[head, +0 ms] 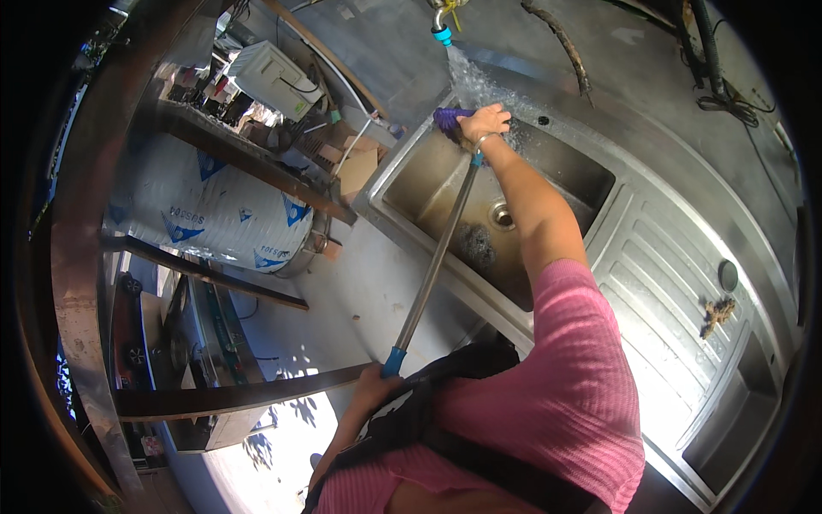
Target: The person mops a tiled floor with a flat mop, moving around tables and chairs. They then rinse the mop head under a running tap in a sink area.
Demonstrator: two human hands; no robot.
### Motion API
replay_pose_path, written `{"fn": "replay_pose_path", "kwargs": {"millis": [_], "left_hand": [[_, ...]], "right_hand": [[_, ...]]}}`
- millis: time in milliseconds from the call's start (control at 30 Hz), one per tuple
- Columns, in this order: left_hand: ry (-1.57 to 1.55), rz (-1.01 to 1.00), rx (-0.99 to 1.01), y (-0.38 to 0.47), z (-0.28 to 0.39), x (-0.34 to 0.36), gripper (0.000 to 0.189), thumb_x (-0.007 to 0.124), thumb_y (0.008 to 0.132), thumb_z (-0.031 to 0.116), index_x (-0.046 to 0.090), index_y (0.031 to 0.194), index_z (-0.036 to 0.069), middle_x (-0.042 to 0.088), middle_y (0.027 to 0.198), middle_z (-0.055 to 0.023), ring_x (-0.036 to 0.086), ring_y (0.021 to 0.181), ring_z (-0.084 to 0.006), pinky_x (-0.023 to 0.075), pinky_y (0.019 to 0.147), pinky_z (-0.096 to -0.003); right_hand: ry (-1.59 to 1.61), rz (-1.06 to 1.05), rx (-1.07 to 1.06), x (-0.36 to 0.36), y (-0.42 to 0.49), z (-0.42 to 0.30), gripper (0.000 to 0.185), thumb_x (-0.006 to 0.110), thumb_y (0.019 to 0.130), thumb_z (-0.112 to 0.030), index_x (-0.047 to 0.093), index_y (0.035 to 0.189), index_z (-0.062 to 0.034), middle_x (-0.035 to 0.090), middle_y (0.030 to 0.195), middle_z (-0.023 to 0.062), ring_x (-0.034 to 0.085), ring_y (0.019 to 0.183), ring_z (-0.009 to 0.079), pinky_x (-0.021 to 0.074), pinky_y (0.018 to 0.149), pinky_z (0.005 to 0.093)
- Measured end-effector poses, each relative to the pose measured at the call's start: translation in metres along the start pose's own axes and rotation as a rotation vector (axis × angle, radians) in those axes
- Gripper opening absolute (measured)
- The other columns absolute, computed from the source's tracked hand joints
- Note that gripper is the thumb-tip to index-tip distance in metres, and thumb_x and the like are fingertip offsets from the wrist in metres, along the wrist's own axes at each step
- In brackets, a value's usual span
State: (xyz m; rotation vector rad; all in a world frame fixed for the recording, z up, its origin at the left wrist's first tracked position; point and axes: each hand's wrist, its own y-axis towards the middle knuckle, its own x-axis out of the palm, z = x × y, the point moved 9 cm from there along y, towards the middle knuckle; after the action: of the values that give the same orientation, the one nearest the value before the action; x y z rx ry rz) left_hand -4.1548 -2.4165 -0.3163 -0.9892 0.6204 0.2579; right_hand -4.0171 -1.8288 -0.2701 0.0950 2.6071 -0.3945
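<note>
A mop with a metal pole [431,283] slants from my body to the stainless steel sink basin [411,193]. Around the blue grip at its lower end, my left hand [374,385] is closed. My right hand [485,123], with a bracelet at the wrist, lies against the purple mop head [451,122] over the basin's far corner. Its fingers look spread; whether they grip the strands is unclear. Water sprays onto the hand and mop head from a tap with a turquoise nozzle [442,36]. Grey foam [477,245] sits near the drain [501,215].
Right of the basin is a ribbed drainboard [661,270], with a round black lid [727,275] and a piece of ginger-like root [717,316]. A second basin [732,411] lies beyond. Metal frame bars [244,392] and a film-wrapped steel tank [218,205] stand left.
</note>
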Motion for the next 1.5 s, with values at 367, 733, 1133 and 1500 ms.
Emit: {"fn": "replay_pose_path", "kwargs": {"millis": [367,733,1133,1500], "left_hand": [[-0.065,0.008,0.044,-0.004,0.008,0.003,0.024,0.066,0.074,0.018,0.061,0.088,0.000,0.058,0.071,-0.0024,0.053,0.066,-0.0108,0.0441,0.062,-0.0280],[-0.051,0.037,0.028,0.001,0.005,-0.002,0.033,0.069,0.070,0.024,0.063,0.084,-0.005,0.065,0.072,-0.0161,0.064,0.069,-0.0235,0.0483,0.064,-0.0353],[-0.003,-0.003,0.041,0.000,0.016,-0.003,0.038,0.067,0.071,0.028,0.064,0.088,-0.006,0.065,0.076,-0.0203,0.065,0.073,-0.0272,0.0491,0.069,-0.0382],[0.185,0.141,0.246,-0.005,0.046,-0.015,0.033,0.066,0.072,0.026,0.057,0.079,-0.004,0.061,0.076,-0.0259,0.062,0.076,-0.0408,0.0467,0.068,-0.0458]], "right_hand": [[-0.380,-0.257,-0.112,0.021,0.041,0.001,0.110,0.067,0.076,-0.060,0.016,0.139,0.0140,0.034,0.144,0.0233,0.049,0.123,0.0375,0.0433,0.097,0.0466],[-0.343,-0.168,-0.158,0.004,0.032,-0.002,0.099,0.073,0.071,-0.056,0.035,0.134,0.0115,0.041,0.140,0.0217,0.046,0.126,0.0367,0.0396,0.103,0.0393],[-0.200,-0.190,-0.095,0.006,0.052,0.017,0.098,0.077,0.070,-0.052,0.038,0.132,0.0131,0.040,0.140,0.0239,0.042,0.128,0.0394,0.0382,0.105,0.0396],[-0.393,-0.040,-0.039,-0.039,0.008,0.008,0.065,0.058,0.084,-0.053,0.055,0.129,-0.0053,0.021,0.148,0.0243,0.022,0.135,0.0467,0.0336,0.105,0.0438]]}}
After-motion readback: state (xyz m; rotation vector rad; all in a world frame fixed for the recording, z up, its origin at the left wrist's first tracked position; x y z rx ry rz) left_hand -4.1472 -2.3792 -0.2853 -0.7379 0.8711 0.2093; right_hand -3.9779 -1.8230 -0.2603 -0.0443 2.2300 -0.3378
